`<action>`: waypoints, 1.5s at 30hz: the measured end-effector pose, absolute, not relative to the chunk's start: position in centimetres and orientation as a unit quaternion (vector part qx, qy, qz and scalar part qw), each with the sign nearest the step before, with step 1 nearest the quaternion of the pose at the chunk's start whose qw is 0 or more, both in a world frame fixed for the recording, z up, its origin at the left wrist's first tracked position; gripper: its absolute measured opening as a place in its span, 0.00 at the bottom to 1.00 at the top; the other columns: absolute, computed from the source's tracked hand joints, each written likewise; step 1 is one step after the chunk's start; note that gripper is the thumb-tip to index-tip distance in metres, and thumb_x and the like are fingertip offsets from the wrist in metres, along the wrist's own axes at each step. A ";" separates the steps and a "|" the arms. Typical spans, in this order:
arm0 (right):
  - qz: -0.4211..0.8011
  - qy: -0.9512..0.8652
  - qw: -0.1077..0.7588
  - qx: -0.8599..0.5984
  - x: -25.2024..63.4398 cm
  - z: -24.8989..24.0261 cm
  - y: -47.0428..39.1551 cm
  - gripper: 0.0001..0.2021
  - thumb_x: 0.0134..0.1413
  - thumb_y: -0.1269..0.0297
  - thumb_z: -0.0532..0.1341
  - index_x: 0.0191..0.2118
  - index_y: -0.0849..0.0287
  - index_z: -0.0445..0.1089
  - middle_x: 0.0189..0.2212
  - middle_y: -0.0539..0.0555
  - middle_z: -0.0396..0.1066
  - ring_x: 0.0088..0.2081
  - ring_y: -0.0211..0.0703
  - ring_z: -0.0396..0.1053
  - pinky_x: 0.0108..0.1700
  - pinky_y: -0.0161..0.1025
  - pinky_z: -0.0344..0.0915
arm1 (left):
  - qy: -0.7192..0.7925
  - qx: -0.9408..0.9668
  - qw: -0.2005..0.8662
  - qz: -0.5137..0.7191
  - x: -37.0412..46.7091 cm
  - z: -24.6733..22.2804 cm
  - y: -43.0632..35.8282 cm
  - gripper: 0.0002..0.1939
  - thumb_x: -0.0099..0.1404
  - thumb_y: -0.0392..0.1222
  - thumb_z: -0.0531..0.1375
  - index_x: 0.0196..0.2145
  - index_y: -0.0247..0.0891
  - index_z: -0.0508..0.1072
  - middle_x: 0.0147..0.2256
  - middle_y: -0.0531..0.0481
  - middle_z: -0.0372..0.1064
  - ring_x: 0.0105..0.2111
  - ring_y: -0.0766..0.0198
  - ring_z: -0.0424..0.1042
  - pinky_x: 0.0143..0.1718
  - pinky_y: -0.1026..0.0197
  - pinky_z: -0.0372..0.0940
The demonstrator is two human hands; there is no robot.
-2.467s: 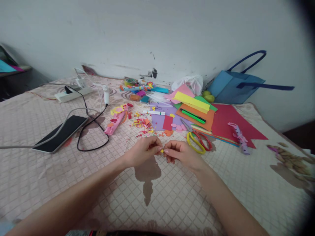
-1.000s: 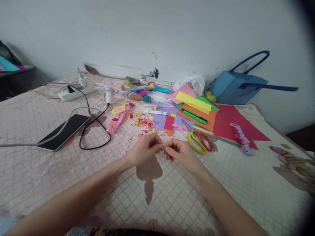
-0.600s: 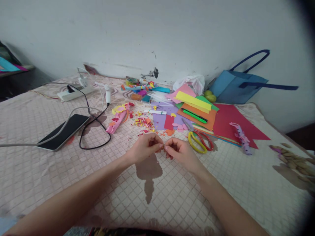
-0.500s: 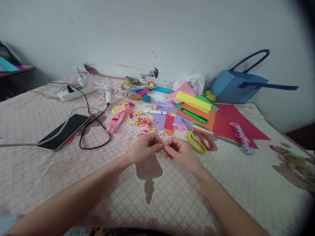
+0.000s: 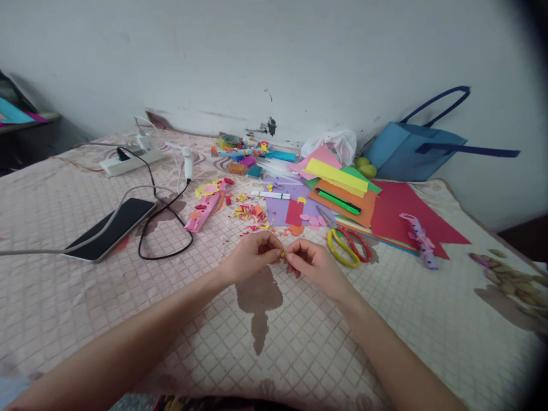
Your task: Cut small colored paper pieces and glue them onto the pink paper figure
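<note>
My left hand (image 5: 254, 257) and my right hand (image 5: 310, 261) meet at the middle of the table, thumbs and forefingers pinched. Between their fingertips shows a tiny yellow piece (image 5: 282, 255), mostly hidden by the fingers. Just beyond the hands lie small red, yellow and orange scraps (image 5: 250, 213) and a purple sheet (image 5: 277, 211) with a red rectangle (image 5: 294, 212) on it. Scissors with yellow and red handles (image 5: 342, 251) rest right beside my right hand.
A black phone (image 5: 113, 228) and looped black cable (image 5: 165, 258) lie left. Coloured sheets (image 5: 398, 211), a green pen (image 5: 338, 201) and a purple paper roll (image 5: 423, 245) are on the right. A blue bag (image 5: 411, 151) stands behind.
The tiny yellow piece now shows between the fingertips, where it was barely visible before. Both hands have hardly moved.
</note>
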State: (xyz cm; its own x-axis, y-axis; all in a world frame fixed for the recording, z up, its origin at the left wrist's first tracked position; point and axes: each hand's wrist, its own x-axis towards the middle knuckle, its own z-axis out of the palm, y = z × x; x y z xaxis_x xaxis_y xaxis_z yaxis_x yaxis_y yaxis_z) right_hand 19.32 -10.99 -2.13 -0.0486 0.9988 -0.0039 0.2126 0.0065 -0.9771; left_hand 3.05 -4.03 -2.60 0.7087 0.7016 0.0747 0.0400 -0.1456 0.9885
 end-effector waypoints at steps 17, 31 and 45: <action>0.544 -0.481 0.454 -0.516 19.3 -2.7 -10.9 0.08 0.49 0.61 0.61 0.28 0.59 0.65 0.22 0.47 0.65 0.23 0.33 0.64 0.24 0.32 0.59 | 0.276 0.775 0.494 0.282 2.8 -2.4 -4.4 0.04 0.59 0.36 0.56 0.31 0.34 0.69 0.28 0.51 0.68 0.27 0.69 0.66 0.29 0.66 0.62; 0.539 -0.488 0.451 -0.517 19.3 -2.7 -10.9 0.08 0.49 0.61 0.61 0.28 0.59 0.65 0.22 0.48 0.65 0.24 0.33 0.64 0.24 0.32 0.60 | 0.272 0.746 0.537 0.286 2.9 -2.5 -4.3 0.06 0.59 0.39 0.57 0.34 0.33 0.68 0.29 0.50 0.69 0.28 0.69 0.68 0.27 0.67 0.64; 0.554 -0.470 0.459 -0.511 19.4 -2.9 -10.8 0.09 0.50 0.59 0.60 0.28 0.59 0.66 0.23 0.49 0.67 0.24 0.34 0.64 0.25 0.32 0.60 | 0.264 0.748 0.539 0.283 2.9 -2.3 -4.3 0.06 0.59 0.35 0.55 0.34 0.33 0.70 0.29 0.50 0.71 0.29 0.69 0.69 0.28 0.67 0.64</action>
